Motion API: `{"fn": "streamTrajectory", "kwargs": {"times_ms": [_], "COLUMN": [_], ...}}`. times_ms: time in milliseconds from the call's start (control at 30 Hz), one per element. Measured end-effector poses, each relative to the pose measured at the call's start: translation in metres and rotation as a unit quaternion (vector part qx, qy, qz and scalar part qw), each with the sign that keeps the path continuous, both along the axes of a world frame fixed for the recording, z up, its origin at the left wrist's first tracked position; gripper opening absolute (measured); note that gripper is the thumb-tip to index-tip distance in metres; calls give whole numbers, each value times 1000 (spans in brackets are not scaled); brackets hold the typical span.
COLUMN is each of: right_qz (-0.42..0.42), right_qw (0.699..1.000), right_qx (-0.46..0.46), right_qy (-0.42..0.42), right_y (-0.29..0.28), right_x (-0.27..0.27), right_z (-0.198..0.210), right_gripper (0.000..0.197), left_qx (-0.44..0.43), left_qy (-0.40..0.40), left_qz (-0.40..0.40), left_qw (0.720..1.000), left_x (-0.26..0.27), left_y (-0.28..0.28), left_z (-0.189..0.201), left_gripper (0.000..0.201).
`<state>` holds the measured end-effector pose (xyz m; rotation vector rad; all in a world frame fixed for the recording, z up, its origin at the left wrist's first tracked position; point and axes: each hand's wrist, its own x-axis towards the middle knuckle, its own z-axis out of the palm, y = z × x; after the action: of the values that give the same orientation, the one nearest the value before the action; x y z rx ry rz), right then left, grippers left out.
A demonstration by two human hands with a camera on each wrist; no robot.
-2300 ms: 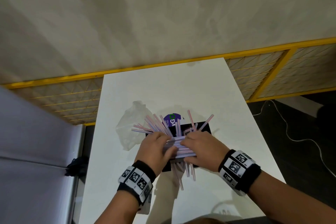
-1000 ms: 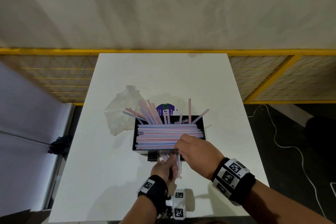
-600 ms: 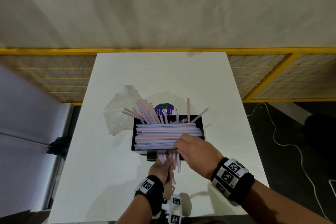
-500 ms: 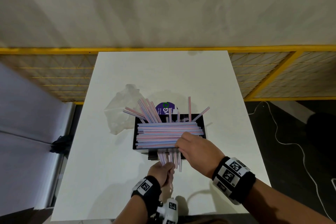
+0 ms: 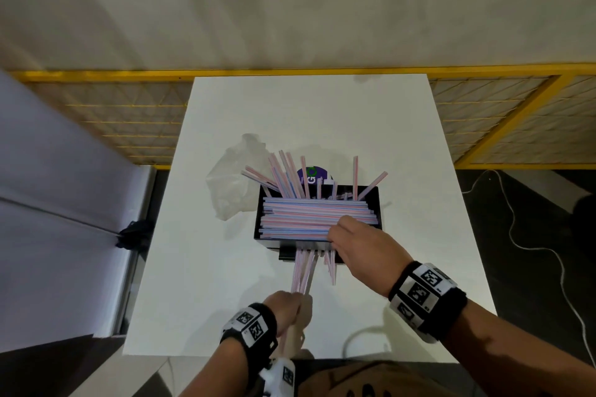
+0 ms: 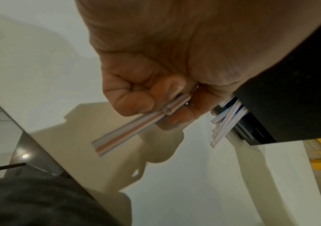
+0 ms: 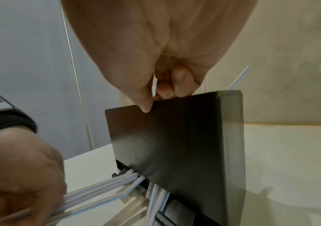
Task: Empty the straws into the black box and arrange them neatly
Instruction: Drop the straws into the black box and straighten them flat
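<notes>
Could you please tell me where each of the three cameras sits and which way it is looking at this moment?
Head: above, looking down at the table; both forearms show.
Left wrist: under the left hand, looking along its fingers gripping a bundle of straws.
Right wrist: behind the right hand, facing the black box whose top edge it holds; the left hand also shows.
Shared: wrist views both show straws sticking out at the box's base.

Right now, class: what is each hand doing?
Left hand: grips a bunch of straws sticking out below the black box.
Right hand: fingers curled over the black box's near wall.
</notes>
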<state>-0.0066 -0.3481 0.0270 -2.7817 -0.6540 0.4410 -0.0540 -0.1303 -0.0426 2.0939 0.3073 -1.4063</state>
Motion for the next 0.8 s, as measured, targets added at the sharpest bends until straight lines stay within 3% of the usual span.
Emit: {"fn": "streamTrajectory", "kwargs": {"times_ms": [67, 167, 300, 500, 700, 800], "right_qz": [-5, -7, -10, -15, -62, -54], "right_qw": [1000, 1000, 1000, 996, 988, 961], "right_qx": [2, 7, 10, 70, 141, 257], "right_qy": [-3, -6, -9, -51, -4, 83], "right_y": [2, 2, 1, 2, 3, 13], "right_x": [2, 4, 3, -2, -7, -9], "right_z": [0, -1, -3, 12, 44, 66], "right_gripper": [17, 17, 16, 2, 31, 33], "left_qx": [-4, 21, 8, -62, -119, -172], "left_qy": [0, -32, -46, -153, -293, -323], "left_qz": [-24, -2, 1, -47, -16, -11], "left_qw": [1000, 999, 999, 985, 949, 931], "left_x": [-5, -14, -23, -18, -6, 5], "left_y": [2, 10, 36, 74, 85, 79], "left_z": [9, 20, 41, 115, 205, 231], "left_gripper": [22, 34, 35, 38, 34, 37]}}
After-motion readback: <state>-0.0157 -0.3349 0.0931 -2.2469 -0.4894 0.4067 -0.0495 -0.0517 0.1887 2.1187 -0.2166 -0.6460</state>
